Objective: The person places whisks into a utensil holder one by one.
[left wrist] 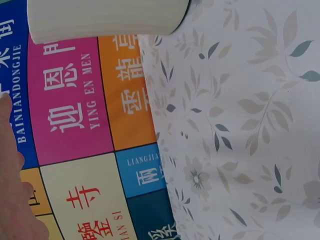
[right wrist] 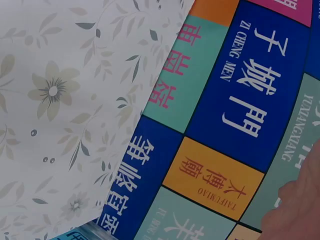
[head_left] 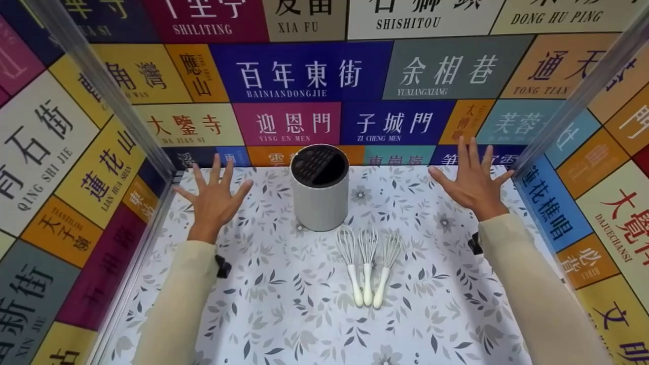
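Both hands are raised over the table with fingers spread and nothing in them. In the head view my left hand (head_left: pixel 215 203) is left of a white cylindrical holder (head_left: pixel 320 208) with a black slotted top; my right hand (head_left: pixel 475 185) is off to its right. Three whisks with wire heads and cream handles lie side by side in front of the holder: a left whisk (head_left: pixel 357 292), a middle whisk (head_left: pixel 367 289) and a right whisk (head_left: pixel 380 289). Part of the holder (left wrist: pixel 107 17) shows at the top of the left wrist view. Neither hand touches anything.
A white cloth with a grey leaf and flower print (head_left: pixel 284 324) covers the table. Colourful panels with Chinese lettering (head_left: pixel 309 71) stand behind it and on both sides. Metal posts (head_left: pixel 109 83) mark the back corners.
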Tool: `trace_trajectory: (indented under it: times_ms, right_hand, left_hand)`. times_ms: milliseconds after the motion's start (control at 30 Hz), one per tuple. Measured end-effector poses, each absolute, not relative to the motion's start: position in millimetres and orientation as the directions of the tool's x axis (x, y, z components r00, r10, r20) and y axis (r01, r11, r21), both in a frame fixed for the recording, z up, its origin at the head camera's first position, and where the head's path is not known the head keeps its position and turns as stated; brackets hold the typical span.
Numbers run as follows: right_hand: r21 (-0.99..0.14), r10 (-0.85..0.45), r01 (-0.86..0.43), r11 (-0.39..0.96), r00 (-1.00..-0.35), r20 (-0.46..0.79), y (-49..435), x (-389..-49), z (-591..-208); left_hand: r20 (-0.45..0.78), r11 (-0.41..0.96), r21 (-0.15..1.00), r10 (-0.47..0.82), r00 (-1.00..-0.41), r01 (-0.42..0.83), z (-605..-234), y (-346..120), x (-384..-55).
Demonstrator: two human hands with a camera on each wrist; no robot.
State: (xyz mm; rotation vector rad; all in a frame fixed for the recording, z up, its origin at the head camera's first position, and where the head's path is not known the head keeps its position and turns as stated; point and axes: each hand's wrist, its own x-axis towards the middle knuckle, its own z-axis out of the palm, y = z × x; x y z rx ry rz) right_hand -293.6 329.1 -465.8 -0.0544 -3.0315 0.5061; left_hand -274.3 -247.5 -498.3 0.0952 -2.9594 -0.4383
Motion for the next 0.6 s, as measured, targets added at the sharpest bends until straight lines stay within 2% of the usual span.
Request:
trace_trajectory:
  times_ms: [333, 600]
  right_hand:
    - [-0.442, 0.017, 0.006, 0.897, -1.000, 0.022, 319, -273, -473]
    - [-0.438, 0.002, 0.016, 0.899, -0.999, -0.032, 313, -249, -490]
  left_hand:
    - [0.219, 0.926, 0.370, -0.008, -0.976, 0.075, -504, -221, -268]
    - [0.277, 0.894, 0.378, 0.137, -0.951, 0.239, -508, -183, -267]
